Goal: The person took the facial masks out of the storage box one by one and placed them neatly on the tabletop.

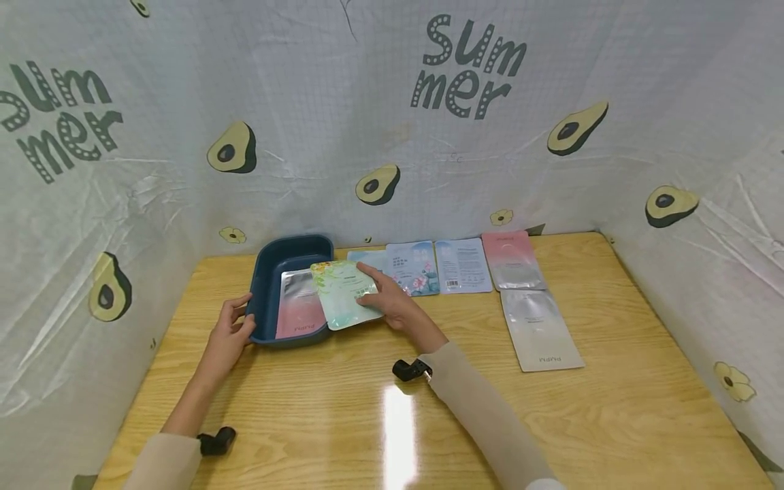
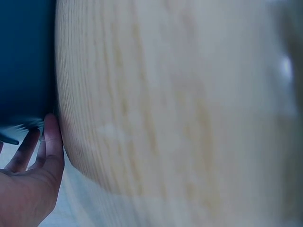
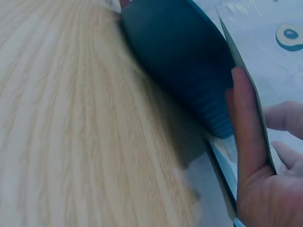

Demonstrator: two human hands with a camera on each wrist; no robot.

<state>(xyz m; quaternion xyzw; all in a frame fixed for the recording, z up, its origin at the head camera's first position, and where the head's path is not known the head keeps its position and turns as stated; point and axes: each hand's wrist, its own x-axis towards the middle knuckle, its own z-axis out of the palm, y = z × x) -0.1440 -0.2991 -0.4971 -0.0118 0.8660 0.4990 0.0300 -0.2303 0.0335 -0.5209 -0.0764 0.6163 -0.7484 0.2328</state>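
Observation:
My right hand (image 1: 392,303) pinches a pale green sheet mask packet (image 1: 343,294) with leaves and orange flowers printed near its top. The packet is tilted and overlaps the right rim of a dark blue plastic bin (image 1: 260,299) in the head view. In the right wrist view the packet (image 3: 253,90) shows edge-on between thumb and fingers, beside the bin (image 3: 175,52). My left hand (image 1: 229,330) grips the bin's left side near the front corner. A pink and silver mask packet (image 1: 300,309) lies inside the bin, partly covered by the green one.
Along the back lie several packets: a light blue one (image 1: 367,257) partly hidden, a blue flowered one (image 1: 407,269), a pale lavender one (image 1: 463,265) and a pink one (image 1: 511,255). A silver packet (image 1: 542,330) lies nearer on the wooden table (image 1: 318,422). A printed curtain (image 1: 306,136) surrounds the table.

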